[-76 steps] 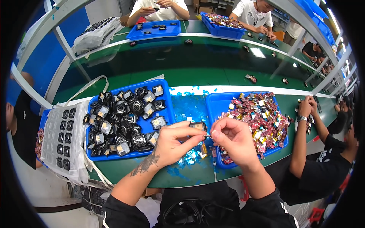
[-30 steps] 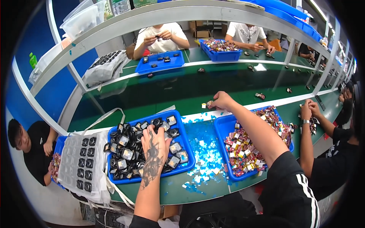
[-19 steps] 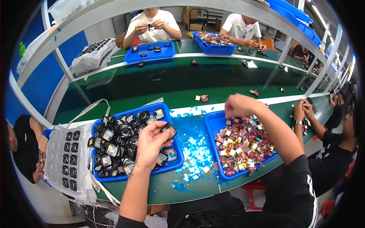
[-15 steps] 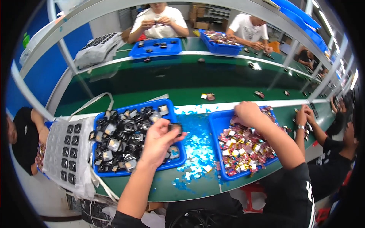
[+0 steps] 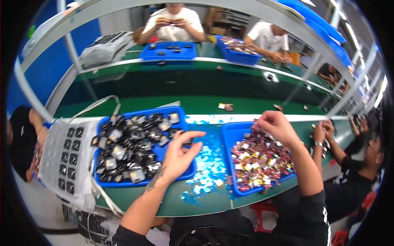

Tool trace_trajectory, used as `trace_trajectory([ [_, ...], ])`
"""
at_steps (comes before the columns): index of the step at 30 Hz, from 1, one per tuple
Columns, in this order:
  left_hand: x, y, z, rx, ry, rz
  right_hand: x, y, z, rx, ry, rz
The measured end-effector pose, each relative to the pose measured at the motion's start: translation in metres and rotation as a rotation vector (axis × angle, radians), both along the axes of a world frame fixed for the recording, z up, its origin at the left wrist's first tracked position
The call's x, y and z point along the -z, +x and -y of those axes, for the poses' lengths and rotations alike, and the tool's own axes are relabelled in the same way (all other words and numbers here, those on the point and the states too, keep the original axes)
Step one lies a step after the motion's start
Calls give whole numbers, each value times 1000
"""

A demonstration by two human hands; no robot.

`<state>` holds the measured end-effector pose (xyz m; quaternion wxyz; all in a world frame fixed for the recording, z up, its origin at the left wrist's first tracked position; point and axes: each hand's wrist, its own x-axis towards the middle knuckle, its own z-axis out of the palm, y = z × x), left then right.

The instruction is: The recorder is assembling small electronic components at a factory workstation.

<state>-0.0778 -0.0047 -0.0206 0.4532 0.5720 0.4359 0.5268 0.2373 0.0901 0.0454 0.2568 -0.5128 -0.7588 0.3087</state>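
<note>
Left hand [image 5: 179,155] hangs over the right edge of the left blue tray [image 5: 160,152], heaped with black casings [image 5: 135,132]; whether it grips one is unclear. Right hand [image 5: 280,126] curls above small red parts [image 5: 258,169] in the right blue tray [image 5: 232,136], grasp unclear. Left thumb and forefinger stand wider than 0.5 s ago

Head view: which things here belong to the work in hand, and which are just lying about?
In the work, it seems:
- left hand, beside black cases in left tray
- right hand, at small parts in right tray

Apparently just lying about:
- blue scraps between the trays
- red stool
</note>
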Motion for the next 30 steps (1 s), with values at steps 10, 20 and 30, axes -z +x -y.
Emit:
trace_trajectory([
  [10, -1, 52, 12, -42, 401, -436, -3, -30, 68, -25, -458, -454],
  [20, 14, 66, 17, -86, 321, -267, 19, -56, 82, -215, -351, -356],
  [30, 15, 57, 10, -60, 116, -148, 19, -47, 78, -81, -330, -419],
])
